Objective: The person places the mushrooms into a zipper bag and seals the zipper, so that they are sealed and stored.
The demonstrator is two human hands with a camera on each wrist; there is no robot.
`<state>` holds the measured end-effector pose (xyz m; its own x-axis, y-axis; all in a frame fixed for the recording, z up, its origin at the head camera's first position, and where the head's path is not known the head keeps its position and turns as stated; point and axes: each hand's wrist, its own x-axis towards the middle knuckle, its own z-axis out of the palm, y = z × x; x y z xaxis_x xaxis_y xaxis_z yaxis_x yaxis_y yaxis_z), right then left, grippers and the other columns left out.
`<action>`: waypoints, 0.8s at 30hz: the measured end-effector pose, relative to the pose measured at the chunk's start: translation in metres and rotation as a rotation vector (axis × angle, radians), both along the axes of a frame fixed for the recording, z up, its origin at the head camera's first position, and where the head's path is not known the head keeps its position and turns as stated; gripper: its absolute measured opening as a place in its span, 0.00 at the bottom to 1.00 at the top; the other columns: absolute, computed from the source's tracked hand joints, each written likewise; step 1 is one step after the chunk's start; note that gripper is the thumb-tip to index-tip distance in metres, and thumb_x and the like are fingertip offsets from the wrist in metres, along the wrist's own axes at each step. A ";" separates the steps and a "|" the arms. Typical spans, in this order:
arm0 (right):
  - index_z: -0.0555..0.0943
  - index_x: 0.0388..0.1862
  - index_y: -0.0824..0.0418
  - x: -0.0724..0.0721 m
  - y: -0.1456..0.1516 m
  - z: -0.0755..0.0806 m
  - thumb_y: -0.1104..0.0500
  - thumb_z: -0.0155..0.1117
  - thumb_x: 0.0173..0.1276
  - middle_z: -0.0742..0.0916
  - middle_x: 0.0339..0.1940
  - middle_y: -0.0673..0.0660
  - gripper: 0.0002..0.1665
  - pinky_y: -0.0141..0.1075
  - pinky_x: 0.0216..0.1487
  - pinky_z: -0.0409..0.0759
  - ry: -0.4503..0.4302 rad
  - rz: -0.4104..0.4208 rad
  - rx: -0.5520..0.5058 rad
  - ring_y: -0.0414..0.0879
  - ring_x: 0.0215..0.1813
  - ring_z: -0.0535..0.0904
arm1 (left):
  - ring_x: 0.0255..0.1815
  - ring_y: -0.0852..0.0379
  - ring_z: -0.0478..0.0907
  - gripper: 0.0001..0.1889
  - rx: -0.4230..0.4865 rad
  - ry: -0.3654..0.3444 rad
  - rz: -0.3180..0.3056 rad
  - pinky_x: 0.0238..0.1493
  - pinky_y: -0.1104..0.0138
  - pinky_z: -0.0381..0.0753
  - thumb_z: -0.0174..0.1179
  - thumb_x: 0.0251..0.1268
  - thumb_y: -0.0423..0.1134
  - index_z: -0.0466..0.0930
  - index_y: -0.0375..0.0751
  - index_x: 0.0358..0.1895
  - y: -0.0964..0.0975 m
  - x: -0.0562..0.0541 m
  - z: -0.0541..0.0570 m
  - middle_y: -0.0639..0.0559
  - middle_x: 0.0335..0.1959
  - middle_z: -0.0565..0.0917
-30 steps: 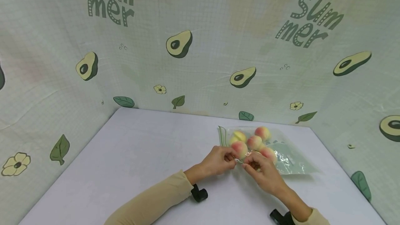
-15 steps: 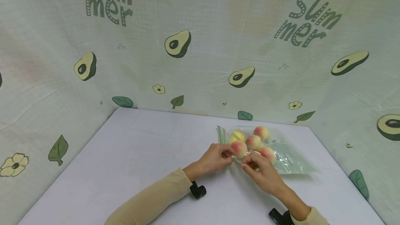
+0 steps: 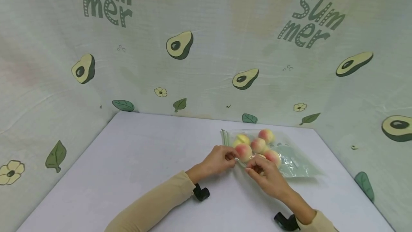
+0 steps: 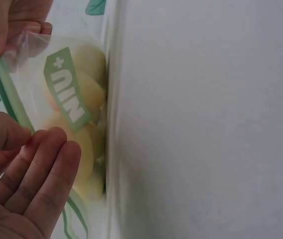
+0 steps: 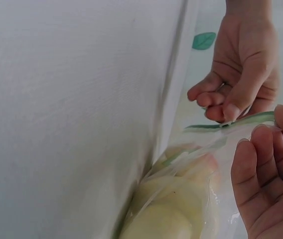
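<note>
A clear zip bag [image 3: 299,164] with a green zip strip lies at the right of the table, several peaches [image 3: 243,152] inside it. My left hand [image 3: 219,160] pinches the zip strip [image 4: 12,94] between thumb and index finger; its other fingers are extended in the left wrist view. A short way along the same strip, my right hand [image 3: 268,177] pinches the bag's edge by thumb and fingertips. A stretch of green strip shows between both hands in the right wrist view. The printed label [image 4: 67,89] faces the left wrist camera.
Under the bag is a white table [image 3: 154,146]. Behind and at both sides hangs a cloth backdrop [image 3: 206,46] printed with avocados and leaves. Black wrist cameras [image 3: 201,192] sit on both wrists. The bag's far zip end [image 3: 224,138] stands up beside the peaches.
My left hand has slid a little along the strip, away from my right hand, so the gap between their fingertips is wider. The head view has turned slightly to the right.
</note>
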<state>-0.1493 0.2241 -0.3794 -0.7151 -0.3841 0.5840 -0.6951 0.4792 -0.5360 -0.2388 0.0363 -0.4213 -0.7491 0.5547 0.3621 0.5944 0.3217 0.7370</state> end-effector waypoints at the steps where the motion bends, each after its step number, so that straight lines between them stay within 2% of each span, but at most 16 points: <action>1: 0.77 0.29 0.60 0.000 0.000 0.000 0.78 0.67 0.53 0.78 0.25 0.50 0.15 0.30 0.24 0.74 0.001 0.001 -0.002 0.43 0.26 0.73 | 0.27 0.70 0.75 0.09 0.002 -0.006 0.000 0.31 0.77 0.77 0.60 0.52 0.25 0.84 0.39 0.36 0.000 -0.001 0.000 0.58 0.26 0.82; 10: 0.77 0.29 0.58 -0.001 0.001 -0.002 0.78 0.67 0.53 0.78 0.26 0.49 0.16 0.30 0.23 0.73 0.015 0.002 -0.003 0.40 0.26 0.72 | 0.26 0.69 0.76 0.08 0.005 -0.067 0.003 0.30 0.75 0.77 0.62 0.53 0.25 0.84 0.40 0.35 0.000 -0.008 0.003 0.58 0.25 0.82; 17: 0.77 0.28 0.60 -0.001 0.000 0.001 0.78 0.67 0.53 0.78 0.25 0.51 0.15 0.30 0.24 0.74 -0.004 0.011 -0.002 0.43 0.26 0.73 | 0.26 0.69 0.76 0.09 -0.010 -0.072 0.010 0.29 0.75 0.77 0.62 0.54 0.25 0.84 0.40 0.35 -0.002 -0.016 0.002 0.59 0.24 0.82; 24: 0.77 0.29 0.58 -0.012 0.009 -0.015 0.77 0.67 0.54 0.78 0.26 0.50 0.15 0.30 0.23 0.74 0.002 0.033 -0.003 0.41 0.26 0.73 | 0.27 0.68 0.76 0.09 -0.050 -0.061 0.018 0.29 0.75 0.77 0.61 0.55 0.26 0.85 0.42 0.37 -0.005 -0.023 0.002 0.60 0.24 0.81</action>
<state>-0.1616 0.2327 -0.3948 -0.7010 -0.4055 0.5866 -0.7114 0.4547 -0.5359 -0.2620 0.0313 -0.4191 -0.7791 0.5570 0.2877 0.5427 0.3695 0.7543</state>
